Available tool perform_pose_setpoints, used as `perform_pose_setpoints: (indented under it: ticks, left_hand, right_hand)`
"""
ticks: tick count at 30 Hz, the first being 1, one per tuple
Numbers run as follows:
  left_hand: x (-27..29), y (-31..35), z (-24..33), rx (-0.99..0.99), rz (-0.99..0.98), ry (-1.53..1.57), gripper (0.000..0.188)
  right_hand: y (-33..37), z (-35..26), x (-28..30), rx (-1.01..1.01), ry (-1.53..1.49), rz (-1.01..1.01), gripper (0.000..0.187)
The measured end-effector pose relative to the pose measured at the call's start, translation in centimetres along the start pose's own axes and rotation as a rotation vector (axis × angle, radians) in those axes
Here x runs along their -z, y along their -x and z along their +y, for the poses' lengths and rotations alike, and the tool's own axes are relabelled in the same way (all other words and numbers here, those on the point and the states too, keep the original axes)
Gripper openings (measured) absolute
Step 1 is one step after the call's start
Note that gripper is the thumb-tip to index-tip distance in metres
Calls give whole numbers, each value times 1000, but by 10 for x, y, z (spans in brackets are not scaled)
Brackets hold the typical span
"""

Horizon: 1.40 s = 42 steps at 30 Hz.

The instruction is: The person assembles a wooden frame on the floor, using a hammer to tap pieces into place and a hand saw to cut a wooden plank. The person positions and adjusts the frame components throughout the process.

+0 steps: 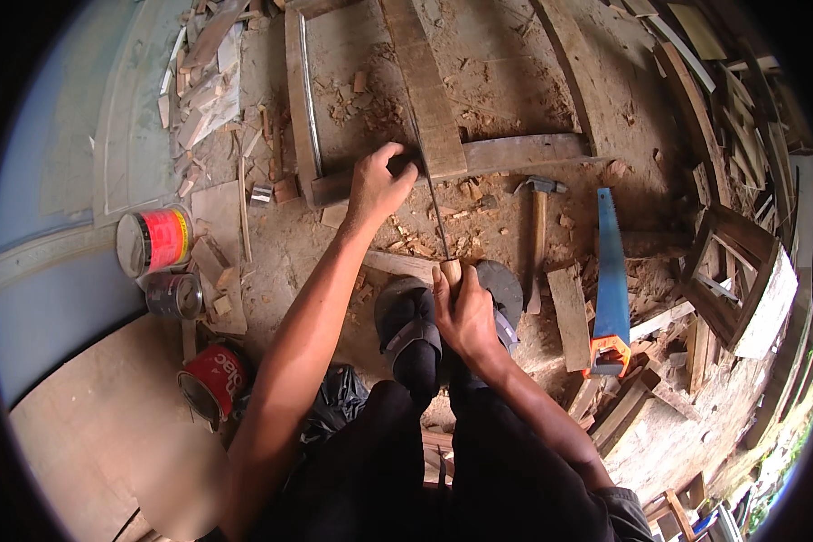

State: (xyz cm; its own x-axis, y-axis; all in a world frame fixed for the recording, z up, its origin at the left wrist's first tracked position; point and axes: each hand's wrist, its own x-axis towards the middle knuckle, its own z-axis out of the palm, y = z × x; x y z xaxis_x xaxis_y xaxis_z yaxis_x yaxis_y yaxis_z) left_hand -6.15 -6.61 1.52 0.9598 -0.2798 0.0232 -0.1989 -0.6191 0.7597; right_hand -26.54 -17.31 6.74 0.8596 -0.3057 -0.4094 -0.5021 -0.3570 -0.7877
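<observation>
My right hand is wrapped around the wooden handle of a long, thin metal tool, seen nearly edge-on, so its exact kind is unclear. The tool points away from me, and its far part lies along the middle bar of a wooden frame. Curled over the frame's near rail is my left hand, thumb and forefinger bent beside the tool's blade. Its other fingers are mostly hidden. The frame lies flat on the dusty floor beyond my feet, with wood chips around the joint.
A hammer and a blue handsaw with an orange handle lie to the right. Scrap wood and a small box frame crowd the far right. Paint cans and offcuts stand at left beside a blue panel.
</observation>
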Motion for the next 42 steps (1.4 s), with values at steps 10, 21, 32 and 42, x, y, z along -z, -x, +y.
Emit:
perform_pose_setpoints:
  ticks: [10,21,32,42]
  left_hand:
    - [-8,-18,-9,1,82,29,58]
    - [-12,-52,7,530,-120,-91,79]
    - [-1,-69,21,558,-372,-92,82]
    - [-10,5,-22,150,1,-109,55]
  right_hand:
    - [-16,3,-20,156,-64,134,27]
    - [-59,9,-33,180,-21,164,36]
    - [-57,18,-25,203,24,169,30]
    - [-29,55,-35,305,-15,182,26]
